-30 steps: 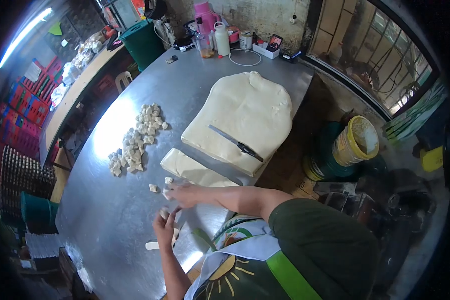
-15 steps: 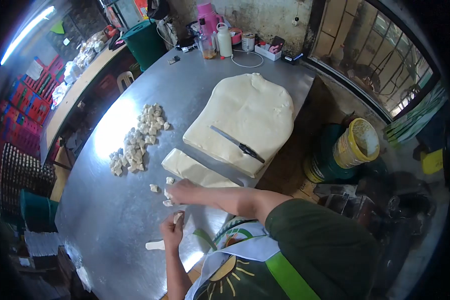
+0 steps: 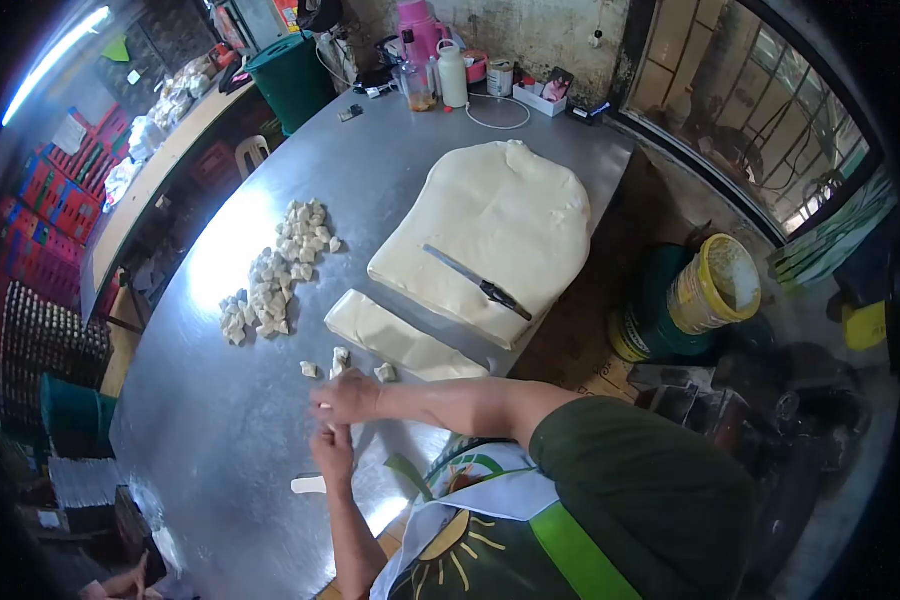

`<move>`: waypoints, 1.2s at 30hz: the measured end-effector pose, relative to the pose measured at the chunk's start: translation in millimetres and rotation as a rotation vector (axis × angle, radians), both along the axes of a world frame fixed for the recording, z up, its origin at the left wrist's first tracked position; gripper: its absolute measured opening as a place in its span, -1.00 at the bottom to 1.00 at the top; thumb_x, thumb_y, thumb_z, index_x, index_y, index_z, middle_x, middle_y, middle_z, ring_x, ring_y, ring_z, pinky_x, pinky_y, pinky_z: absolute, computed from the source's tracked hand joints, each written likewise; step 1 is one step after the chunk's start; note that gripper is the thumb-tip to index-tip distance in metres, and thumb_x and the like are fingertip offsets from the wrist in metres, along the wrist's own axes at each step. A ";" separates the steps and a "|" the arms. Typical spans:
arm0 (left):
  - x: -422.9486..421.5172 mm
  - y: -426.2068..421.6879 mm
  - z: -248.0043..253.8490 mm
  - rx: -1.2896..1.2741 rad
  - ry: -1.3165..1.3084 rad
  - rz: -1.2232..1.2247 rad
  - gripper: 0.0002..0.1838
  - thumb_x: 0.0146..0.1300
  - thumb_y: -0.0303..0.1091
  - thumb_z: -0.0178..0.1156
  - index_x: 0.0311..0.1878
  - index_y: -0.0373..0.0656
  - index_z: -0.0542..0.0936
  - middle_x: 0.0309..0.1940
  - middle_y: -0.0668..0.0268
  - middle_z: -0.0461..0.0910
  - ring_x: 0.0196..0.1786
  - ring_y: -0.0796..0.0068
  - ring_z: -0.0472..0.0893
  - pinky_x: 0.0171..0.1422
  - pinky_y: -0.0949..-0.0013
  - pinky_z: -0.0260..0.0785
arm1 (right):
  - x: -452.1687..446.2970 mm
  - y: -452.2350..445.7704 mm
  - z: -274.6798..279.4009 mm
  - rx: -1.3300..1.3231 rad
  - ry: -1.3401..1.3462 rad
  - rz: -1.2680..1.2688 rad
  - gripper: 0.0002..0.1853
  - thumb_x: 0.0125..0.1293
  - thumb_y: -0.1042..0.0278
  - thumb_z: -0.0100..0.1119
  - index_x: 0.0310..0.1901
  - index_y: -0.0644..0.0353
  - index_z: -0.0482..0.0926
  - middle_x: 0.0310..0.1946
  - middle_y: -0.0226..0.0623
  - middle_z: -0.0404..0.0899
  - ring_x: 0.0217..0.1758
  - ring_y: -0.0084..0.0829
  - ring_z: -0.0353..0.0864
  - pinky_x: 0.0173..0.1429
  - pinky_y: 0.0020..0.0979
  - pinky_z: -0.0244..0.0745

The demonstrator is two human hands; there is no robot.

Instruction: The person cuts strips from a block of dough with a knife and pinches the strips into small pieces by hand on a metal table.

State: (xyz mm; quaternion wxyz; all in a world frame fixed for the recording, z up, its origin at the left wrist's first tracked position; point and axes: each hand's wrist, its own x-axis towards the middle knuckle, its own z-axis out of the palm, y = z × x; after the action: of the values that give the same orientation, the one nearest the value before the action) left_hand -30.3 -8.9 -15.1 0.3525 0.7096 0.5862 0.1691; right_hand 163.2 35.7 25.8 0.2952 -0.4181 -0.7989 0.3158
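Observation:
My left hand (image 3: pixel 333 456) is closed around a small piece of dough, mostly hidden by the fingers. Just above it, my right hand (image 3: pixel 345 398) is bent over with its fingertips pinched at the same dough, touching the left hand. Small dough pieces (image 3: pixel 385 372) lie beside the right hand, near a cut strip of dough (image 3: pixel 400 338). Behind the strip rests a large dough slab (image 3: pixel 490 230) with a knife (image 3: pixel 478 282) on top. A pile of dough chunks (image 3: pixel 295 250) sits to the left. A pale flat tool (image 3: pixel 308 485) lies left of my left wrist.
Bottles (image 3: pixel 452 78), a pink jug and a white cable stand at the far edge of the metal table (image 3: pixel 230 420). Yellow-rimmed buckets (image 3: pixel 715 285) are on the floor at right. Another person's hand (image 3: pixel 120 584) shows at lower left. Red crates are stacked at left.
My right hand has moved down and left to meet my left hand, which has shifted slightly left. A dough piece now shows right of the right hand. Another person's hand has appeared at lower left.

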 end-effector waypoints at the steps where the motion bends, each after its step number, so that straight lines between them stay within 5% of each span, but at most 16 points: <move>1: 8.4 -1.3 2.4 -0.038 0.143 -0.027 -0.58 0.24 -0.51 0.19 0.19 -0.28 0.56 -0.20 0.20 0.67 -0.36 0.36 0.58 -0.14 0.27 0.45 | 4.0 12.9 -8.5 -0.131 -0.167 -0.028 -0.61 0.14 0.14 0.33 -0.08 0.19 0.52 -0.05 -0.02 0.55 -0.06 0.03 0.62 0.01 -0.06 0.51; 3: 16.8 -11.5 25.1 -0.035 -0.038 0.009 -0.63 0.25 -0.53 0.17 0.14 -0.29 0.59 -0.25 0.23 0.67 -0.36 0.42 0.57 -0.19 0.31 0.44 | 10.3 16.4 -22.4 -0.269 -0.333 -0.062 -0.61 0.15 0.15 0.32 -0.07 0.17 0.51 -0.03 -0.02 0.54 -0.05 0.03 0.61 0.02 -0.07 0.50; 6: 21.5 -28.1 51.3 -0.024 -0.394 0.123 -0.71 0.27 -0.55 0.13 0.05 -0.30 0.65 -0.35 0.28 0.67 -0.35 0.53 0.56 -0.27 0.38 0.40 | 23.3 -2.0 -24.2 0.189 -0.154 -0.140 -0.65 0.13 0.14 0.33 -0.16 0.20 0.53 -0.10 -0.01 0.57 -0.03 -0.02 0.62 0.02 -0.10 0.51; 9: 27.9 -20.2 31.7 0.597 -0.233 0.159 -0.64 0.32 -0.53 0.15 0.17 -0.30 0.57 -0.19 0.26 0.65 -0.27 0.56 0.56 -0.21 0.42 0.43 | 11.0 -12.4 16.7 0.106 -0.043 0.117 -0.63 0.12 0.12 0.35 -0.21 0.24 0.53 -0.11 0.00 0.59 -0.02 -0.05 0.63 0.03 -0.12 0.52; 15: -9.4 -2.1 -4.0 0.380 -0.316 0.165 -0.52 0.29 -0.56 0.16 0.30 -0.29 0.46 -0.13 0.21 0.65 -0.22 0.48 0.60 -0.16 0.44 0.44 | -17.9 -12.0 23.0 -0.010 0.284 0.154 -0.62 0.11 0.09 0.36 -0.30 0.28 0.54 -0.11 0.01 0.62 0.01 -0.10 0.65 0.03 -0.13 0.53; 18: -12.2 -20.4 -13.4 0.070 -0.375 0.323 -0.56 0.26 -0.55 0.16 0.24 -0.31 0.50 -0.27 0.18 0.71 -0.30 0.32 0.68 -0.21 0.31 0.44 | -13.8 -14.0 20.9 -0.152 -0.063 -0.045 -0.62 0.12 0.07 0.35 -0.24 0.25 0.57 -0.10 -0.01 0.62 0.03 -0.09 0.65 0.05 -0.14 0.52; 21: -21.7 -25.2 -22.6 0.092 -0.073 -0.160 -0.34 0.25 -0.61 0.20 0.44 -0.29 0.29 -0.13 0.22 0.63 -0.15 0.55 0.57 -0.11 0.55 0.42 | 0.5 4.7 14.2 -0.232 -0.355 -0.109 -0.62 0.14 0.06 0.33 -0.23 0.25 0.59 -0.13 0.00 0.63 0.02 -0.11 0.67 0.04 -0.14 0.54; 22: -25.0 -29.8 -19.9 0.084 -0.065 -0.149 -0.34 0.25 -0.61 0.20 0.44 -0.29 0.29 -0.13 0.22 0.63 -0.15 0.55 0.57 -0.11 0.55 0.42 | 3.4 2.5 -3.8 -0.238 -0.349 -0.096 -0.62 0.14 0.06 0.33 -0.23 0.25 0.59 -0.13 0.00 0.63 0.02 -0.11 0.67 0.04 -0.14 0.54; 24: -10.7 -27.4 22.4 0.037 -0.131 0.015 -0.32 0.22 -0.63 0.21 0.43 -0.30 0.30 -0.15 0.24 0.63 -0.15 0.56 0.58 -0.09 0.54 0.44 | 9.2 -0.6 -31.6 0.292 -0.323 -0.291 -0.58 0.14 0.05 0.32 -0.13 0.24 0.58 -0.17 0.00 0.64 -0.04 -0.07 0.67 0.03 -0.14 0.55; 25: -7.1 -28.4 35.6 0.015 -0.165 0.109 -0.32 0.20 -0.64 0.22 0.43 -0.31 0.30 -0.16 0.25 0.63 -0.14 0.56 0.59 -0.08 0.53 0.44 | 2.2 -4.3 -35.6 0.300 -0.307 -0.245 -0.58 0.14 0.05 0.32 -0.13 0.24 0.58 -0.17 0.00 0.64 -0.04 -0.07 0.67 0.03 -0.14 0.55; 27: -5.6 -21.2 4.4 0.559 -0.074 0.061 -0.31 0.14 -0.63 0.26 0.39 -0.25 0.34 -0.32 0.22 0.63 -0.28 0.46 0.61 -0.18 0.35 0.48 | -7.1 -15.7 -16.3 0.247 -0.110 0.049 -0.54 0.14 0.04 0.33 -0.07 0.24 0.55 -0.19 0.01 0.63 -0.07 -0.02 0.67 0.02 -0.13 0.55; 28: 9.6 -13.8 23.8 0.571 -0.062 0.090 -0.31 0.14 -0.63 0.26 0.39 -0.25 0.34 -0.32 0.22 0.63 -0.28 0.46 0.61 -0.18 0.35 0.48 | -9.4 -11.0 -5.0 0.225 -0.020 0.181 -0.51 0.14 0.03 0.33 -0.04 0.24 0.54 -0.20 0.01 0.63 -0.08 0.01 0.67 0.01 -0.12 0.55; 30: 40.7 -20.4 67.1 0.532 -0.713 0.222 -0.42 0.19 -0.60 0.22 0.32 -0.26 0.42 -0.28 0.19 0.67 -0.29 0.33 0.64 -0.15 0.34 0.49 | -15.5 -10.1 5.9 0.160 0.085 0.219 -0.50 0.14 0.02 0.33 -0.02 0.23 0.53 -0.19 0.02 0.63 -0.09 0.02 0.66 0.02 -0.13 0.55; 33: -0.5 -9.8 33.2 0.172 -0.562 0.233 -0.54 0.25 -0.56 0.21 0.25 -0.28 0.49 -0.27 0.20 0.68 -0.27 0.29 0.66 -0.13 0.33 0.49 | -18.6 -11.2 11.4 0.036 0.276 0.242 -0.47 0.15 0.00 0.34 0.01 0.22 0.51 -0.19 0.03 0.62 -0.11 0.05 0.65 0.02 -0.13 0.54; 35: -4.3 -8.3 33.0 -0.005 -0.485 0.222 -0.59 0.27 -0.53 0.20 0.21 -0.29 0.52 -0.26 0.21 0.69 -0.26 0.27 0.66 -0.13 0.33 0.49 | -14.2 -12.0 8.7 0.022 0.147 0.065 -0.49 0.15 0.00 0.34 0.00 0.22 0.53 -0.19 0.04 0.62 -0.11 0.06 0.65 0.02 -0.11 0.54; 36: 10.1 -13.8 43.3 -0.026 -0.228 0.176 -0.63 0.30 -0.51 0.20 0.18 -0.29 0.55 -0.27 0.22 0.69 -0.26 0.28 0.67 -0.13 0.34 0.49 | -14.0 -10.9 5.5 0.014 0.082 -0.029 -0.49 0.16 0.00 0.34 -0.01 0.21 0.54 -0.19 0.04 0.62 -0.10 0.06 0.65 0.02 -0.10 0.54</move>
State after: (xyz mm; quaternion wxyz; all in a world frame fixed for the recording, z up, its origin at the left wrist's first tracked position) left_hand -20.2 -22.8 28.2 0.4098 0.6268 0.6045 0.2714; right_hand 149.3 24.8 31.3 0.3353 -0.4141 -0.7822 0.3228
